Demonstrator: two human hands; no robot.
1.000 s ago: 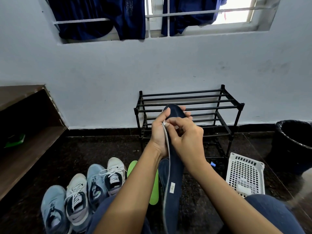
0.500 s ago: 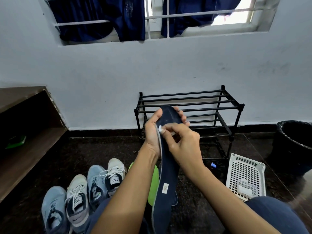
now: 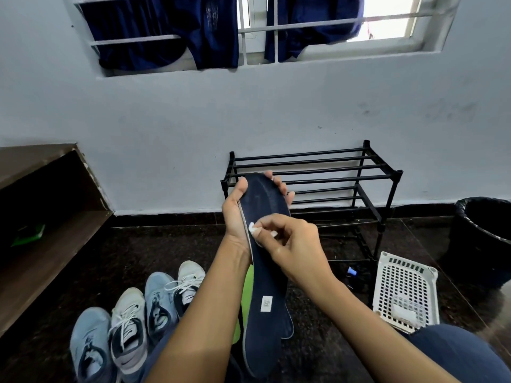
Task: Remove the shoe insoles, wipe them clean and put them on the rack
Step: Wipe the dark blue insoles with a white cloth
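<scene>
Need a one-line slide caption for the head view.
Left hand holds a navy insole upright while the right hand presses a white wipe on it, black rack behind.

Four sneakers (image 3: 127,327) at seven o'clock, two navy insoles (image 3: 265,272) at centre, one lime-green insole (image 3: 248,286), one white wipe (image 3: 251,226), one black shoe rack (image 3: 331,167) at one o'clock, one white basket (image 3: 401,286) at four, one black bin (image 3: 484,230) at three, two navy garments (image 3: 166,29) at twelve.
</scene>
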